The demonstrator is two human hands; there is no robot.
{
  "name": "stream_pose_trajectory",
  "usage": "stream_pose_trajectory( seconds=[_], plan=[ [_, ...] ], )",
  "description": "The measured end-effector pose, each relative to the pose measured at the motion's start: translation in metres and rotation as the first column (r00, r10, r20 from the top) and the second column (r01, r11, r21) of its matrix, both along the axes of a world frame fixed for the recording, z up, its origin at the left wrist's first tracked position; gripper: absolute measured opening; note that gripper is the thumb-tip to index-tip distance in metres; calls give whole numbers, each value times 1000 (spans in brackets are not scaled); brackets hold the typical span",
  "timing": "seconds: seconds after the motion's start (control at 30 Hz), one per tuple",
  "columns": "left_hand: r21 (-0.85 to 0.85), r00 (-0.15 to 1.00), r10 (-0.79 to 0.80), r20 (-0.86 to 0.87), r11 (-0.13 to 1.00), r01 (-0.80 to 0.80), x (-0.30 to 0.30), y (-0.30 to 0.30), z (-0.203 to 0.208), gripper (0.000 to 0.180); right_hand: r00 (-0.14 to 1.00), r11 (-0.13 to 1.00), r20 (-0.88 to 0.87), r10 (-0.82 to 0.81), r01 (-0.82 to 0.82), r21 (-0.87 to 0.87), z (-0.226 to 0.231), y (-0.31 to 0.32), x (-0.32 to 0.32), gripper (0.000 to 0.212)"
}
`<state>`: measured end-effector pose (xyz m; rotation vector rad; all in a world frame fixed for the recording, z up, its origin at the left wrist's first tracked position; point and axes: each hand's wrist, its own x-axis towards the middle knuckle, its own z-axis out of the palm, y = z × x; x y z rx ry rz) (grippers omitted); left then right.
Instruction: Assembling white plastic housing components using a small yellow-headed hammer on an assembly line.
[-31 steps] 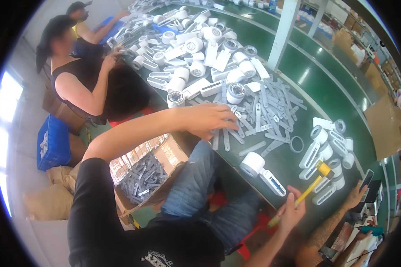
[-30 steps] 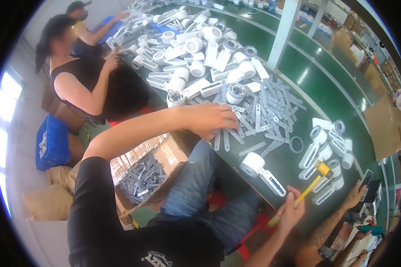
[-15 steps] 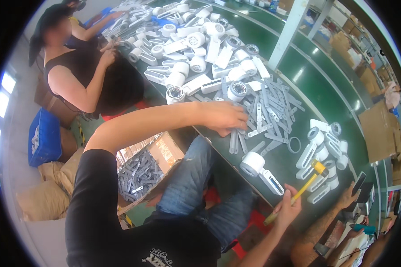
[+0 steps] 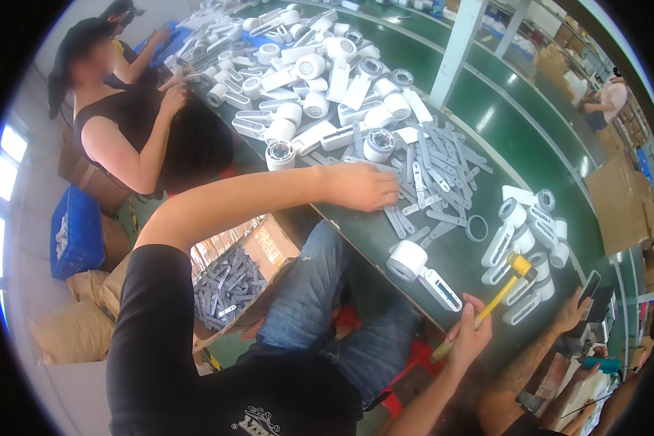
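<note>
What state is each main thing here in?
Left hand: over the strips, grip hidden
Right hand: closed around the mallet
Yellow mallet: held at a slant
Grey strips: loose, overlapping
Grey ring: lying flat
Nearest white fan housing: lying down
Cardboard box: open, grey pieces inside
Blue bin: open, white pieces inside

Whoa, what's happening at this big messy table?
Someone sitting at a green table has their left hand at a pile of grey strips. Their right hand holds a yellow mallet. One white piece with a round head lies between the hands, and lots more white pieces are heaped farther back.
</note>
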<state>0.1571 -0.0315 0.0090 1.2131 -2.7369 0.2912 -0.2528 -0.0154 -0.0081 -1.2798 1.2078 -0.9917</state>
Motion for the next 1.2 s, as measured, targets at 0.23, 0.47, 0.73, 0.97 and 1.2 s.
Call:
stream_pose_trajectory(
  seconds=[0.23,0.47,0.73,0.97,1.2],
  plan=[
    [-52,997,-59,49,997,62,-3,-2,-3,20,1000,1000,28,9,-9,0,-4,0,-6,20],
    [60,998,-34,-46,998,36,-13,-2,-5,26,997,999,70,-12,14,-29,-2,2,-5,20],
    [71,968,204,-143,978,-196,-3,9,1,30,999,1000,42,21,-21,-5,0,2,-1,20],
    [148,515,672,-531,673,-725,94,34,67,33,999,999,-25,-37,36,-41,-15,0,-12,19],
    [592,-199,886,-419,101,-800,299,79,61,50,994,998,-104,13,-7,57,-37,-3,-31,19]
  ],
)
